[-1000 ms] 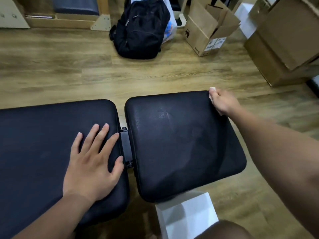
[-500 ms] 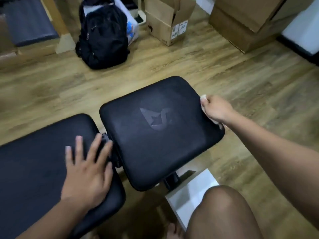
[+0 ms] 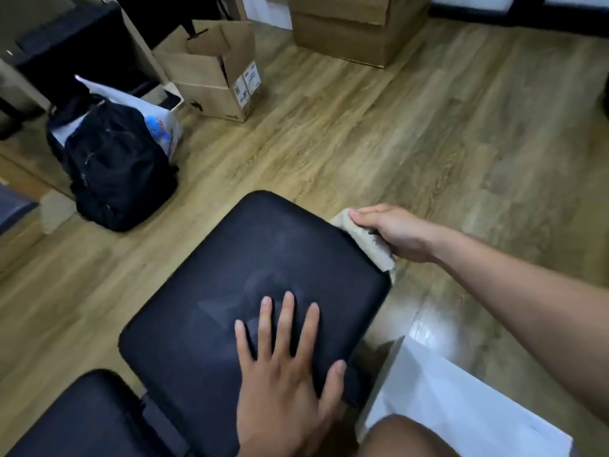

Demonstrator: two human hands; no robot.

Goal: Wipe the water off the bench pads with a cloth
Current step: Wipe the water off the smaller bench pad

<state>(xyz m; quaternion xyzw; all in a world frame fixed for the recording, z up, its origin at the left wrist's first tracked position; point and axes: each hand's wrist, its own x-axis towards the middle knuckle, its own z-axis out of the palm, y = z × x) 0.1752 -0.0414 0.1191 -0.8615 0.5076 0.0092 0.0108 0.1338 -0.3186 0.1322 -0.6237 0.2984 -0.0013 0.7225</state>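
Slippage was the risk: the left hand point(image 3: 286, 367) lay flat, fingers spread, on the near half of the seat pad point(image 3: 230, 268), and if that surface was wet a leaning palm could skid. Farther out, the right hand point(image 3: 392, 230) gripped the beige cloth point(image 3: 372, 250) against the pad's right edge, where a stroke could slide off and leave the top damp.

No readable text. Stickers point(image 3: 247, 81) on cardboard box point(image 3: 204, 90) blurred; embossed logo point(image 3: 257, 291) on bench pad point(image 3: 247, 239) faint.
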